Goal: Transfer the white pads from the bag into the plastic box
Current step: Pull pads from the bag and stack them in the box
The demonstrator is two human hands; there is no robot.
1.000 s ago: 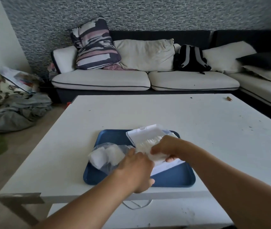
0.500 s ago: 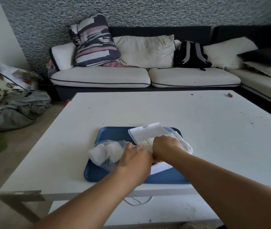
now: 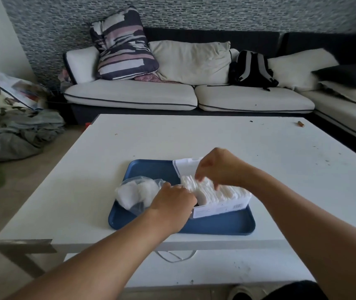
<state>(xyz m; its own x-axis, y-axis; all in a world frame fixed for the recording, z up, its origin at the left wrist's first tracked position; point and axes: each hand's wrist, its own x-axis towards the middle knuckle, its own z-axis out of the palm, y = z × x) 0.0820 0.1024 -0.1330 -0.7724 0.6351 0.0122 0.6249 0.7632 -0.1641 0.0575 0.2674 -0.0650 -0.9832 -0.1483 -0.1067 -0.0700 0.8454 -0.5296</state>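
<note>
Since the earlier picture the right hand (image 3: 220,167) has lifted from the row of pads and now hovers above it with the fingers loosely spread and pointing down, holding nothing that I can see, while the left hand (image 3: 173,201) has stayed low at the near left end of the plastic box (image 3: 220,207). From behind I cannot tell whether the left hand's fingers are curled around a pad or only press against the stack. Nearest to the person, the box stands on the blue tray (image 3: 216,227), and the white pads (image 3: 216,192) in it stand upright in a dense row that rises a little above its wall; its open lid (image 3: 185,166) leans back on the far side. Just beside the box, to the left on the same tray, lies the clear bag (image 3: 139,191), with a soft lump of pads inside it, so part of the task is not yet done. In my judgement the pads are very light, soft and easy to crush, and a single one may cling to the next; it seems best to pinch a small bundle at its flat faces, gently, and to slide it edge-down into the row. The thin bag will probably slip and fold, so one hand should hold its mouth. Further away, the white table (image 3: 194,137) carries a small brown object (image 3: 300,124) near its far right edge, and behind it a sofa (image 3: 129,94) holds a striped cushion (image 3: 122,44) and a dark backpack (image 3: 251,69).
</note>
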